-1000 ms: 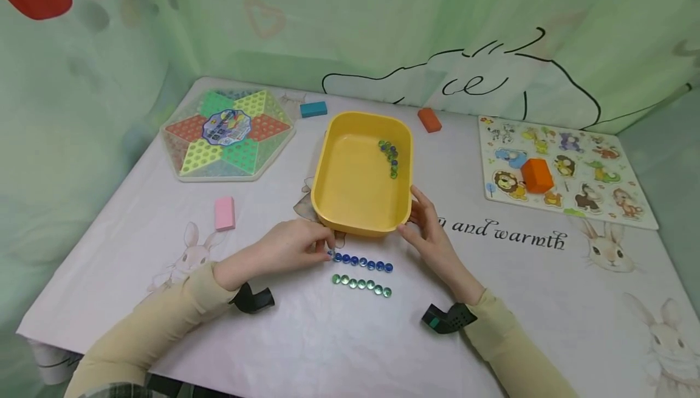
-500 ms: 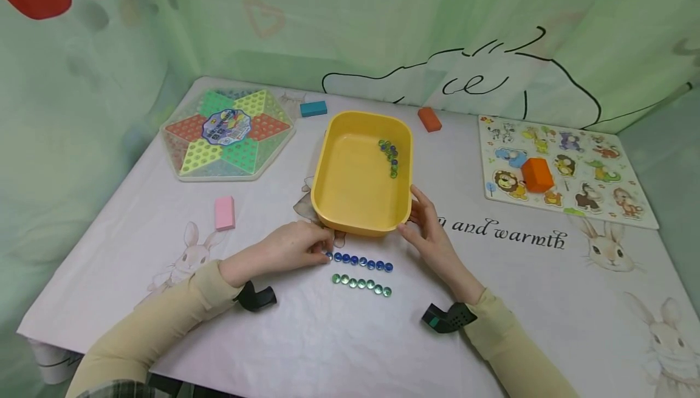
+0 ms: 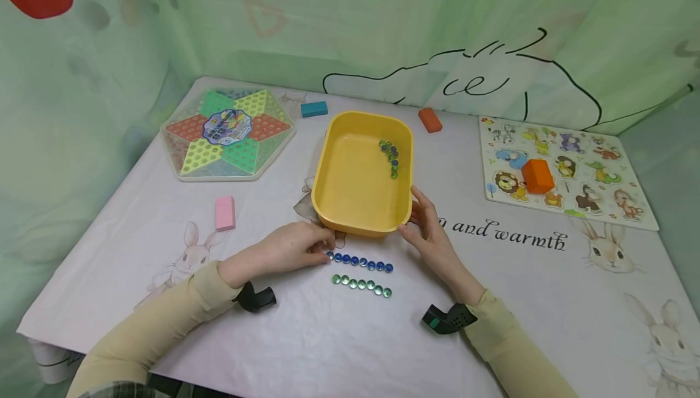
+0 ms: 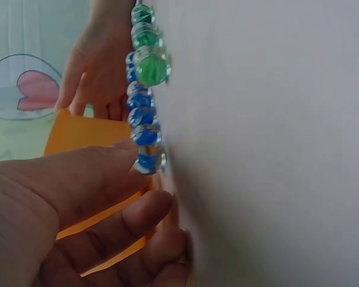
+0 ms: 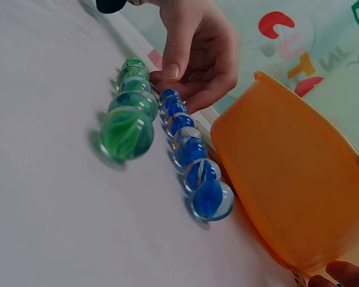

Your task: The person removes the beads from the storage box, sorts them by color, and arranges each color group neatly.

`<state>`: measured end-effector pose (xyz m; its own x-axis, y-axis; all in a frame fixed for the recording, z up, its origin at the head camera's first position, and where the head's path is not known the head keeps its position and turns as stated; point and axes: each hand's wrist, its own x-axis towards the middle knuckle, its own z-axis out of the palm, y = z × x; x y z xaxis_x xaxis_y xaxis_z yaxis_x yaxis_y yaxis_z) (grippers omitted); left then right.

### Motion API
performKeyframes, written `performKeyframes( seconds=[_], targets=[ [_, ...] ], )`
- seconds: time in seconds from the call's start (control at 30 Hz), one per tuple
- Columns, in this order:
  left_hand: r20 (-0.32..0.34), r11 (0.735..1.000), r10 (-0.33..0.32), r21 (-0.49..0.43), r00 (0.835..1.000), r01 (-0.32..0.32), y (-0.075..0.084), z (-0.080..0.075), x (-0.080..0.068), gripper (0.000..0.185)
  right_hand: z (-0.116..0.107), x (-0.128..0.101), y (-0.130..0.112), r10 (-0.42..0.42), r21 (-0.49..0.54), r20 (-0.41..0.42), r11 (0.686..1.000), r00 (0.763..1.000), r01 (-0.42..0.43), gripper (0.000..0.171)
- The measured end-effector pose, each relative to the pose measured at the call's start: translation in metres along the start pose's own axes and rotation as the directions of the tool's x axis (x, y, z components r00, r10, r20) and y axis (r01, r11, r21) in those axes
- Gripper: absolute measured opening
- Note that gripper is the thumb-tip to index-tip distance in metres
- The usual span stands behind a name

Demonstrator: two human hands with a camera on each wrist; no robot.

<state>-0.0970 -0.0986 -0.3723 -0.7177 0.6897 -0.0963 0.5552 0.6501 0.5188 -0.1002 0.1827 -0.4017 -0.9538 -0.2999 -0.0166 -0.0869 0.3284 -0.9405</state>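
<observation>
1. We see the row of blue marbles point(image 3: 358, 262) lying on the bench point(image 3: 306, 337) just in front of the yellow tray point(image 3: 355, 197), with the row of green marbles point(image 3: 362, 284) parallel and nearer the person; neither row has shifted since half a second ago.
2. The left hand point(image 3: 295, 246) remains at the left end of the blue row, thumb and curled fingers point(image 4: 107, 179) closed around the end marble; whether it pinches or merely touches, we cannot tell.
3. The right hand point(image 3: 429, 228) keeps its place, its relaxed fingers resting against the tray's near right corner, grasping nothing.
4. Loose marbles point(image 3: 390, 156) lie inside the tray by its right wall.
5. Outward, a pink block point(image 3: 225, 212) sits to the left, the star-shaped game board point(image 3: 226, 133) at far left, the animal puzzle point(image 3: 563, 170) at right; open bench lies between the green row and the near edge.
</observation>
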Motion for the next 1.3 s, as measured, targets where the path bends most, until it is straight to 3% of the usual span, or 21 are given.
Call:
performKeyframes(
  seconds=[0.17, 0.3, 0.43, 0.53, 0.7, 0.97, 1.2, 1.3],
  targets=[
    [-0.017, 0.999, -0.035, 0.01, 0.999, 0.035, 0.004, -0.01, -0.004, 0.016, 0.0, 0.0, -0.001, -0.008, 0.001, -0.001, 1.0, 1.0, 0.008, 0.071],
    [0.002, 1.0, -0.005, 0.024, 1.0, 0.005, 0.008, -0.018, -0.005, 0.015, 0.0, 0.0, -0.001, -0.006, 0.005, -0.001, 1.0, 1.0, 0.006, 0.071],
    [0.045, 0.993, 0.118, 0.001, 0.992, -0.118, 0.013, -0.026, -0.004, 0.016, 0.0, -0.001, 0.0, -0.001, 0.011, 0.001, 1.0, 1.0, 0.001, 0.071],
    [0.047, 0.971, 0.24, -0.029, 0.97, -0.239, 0.018, -0.034, 0.001, 0.016, 0.0, -0.001, -0.001, 0.004, 0.009, 0.002, 1.0, 1.0, -0.004, 0.071],
    [0.013, 0.946, 0.321, -0.056, 0.947, -0.32, 0.029, -0.053, 0.018, 0.015, 0.0, -0.001, 0.0, -0.002, 0.01, 0.001, 1.0, 1.0, 0.002, 0.071],
    [0.016, 0.952, 0.292, -0.106, 0.956, -0.289, 0.04, -0.081, 0.06, 0.017, -0.001, -0.001, 0.002, 0.002, 0.004, 0.001, 1.0, 1.0, -0.002, 0.072],
    [-0.103, 0.979, 0.177, -0.08, 0.979, -0.186, 0.039, -0.093, 0.106, 0.016, -0.002, -0.002, 0.001, 0.017, -0.005, 0.0, 1.0, 1.0, -0.017, 0.071],
    [-0.124, 0.988, 0.124, -0.08, 0.985, -0.134, 0.035, -0.092, 0.123, 0.017, -0.001, -0.002, 0.002, 0.013, -0.006, 0.0, 1.0, 1.0, -0.013, 0.071]
  ],
)
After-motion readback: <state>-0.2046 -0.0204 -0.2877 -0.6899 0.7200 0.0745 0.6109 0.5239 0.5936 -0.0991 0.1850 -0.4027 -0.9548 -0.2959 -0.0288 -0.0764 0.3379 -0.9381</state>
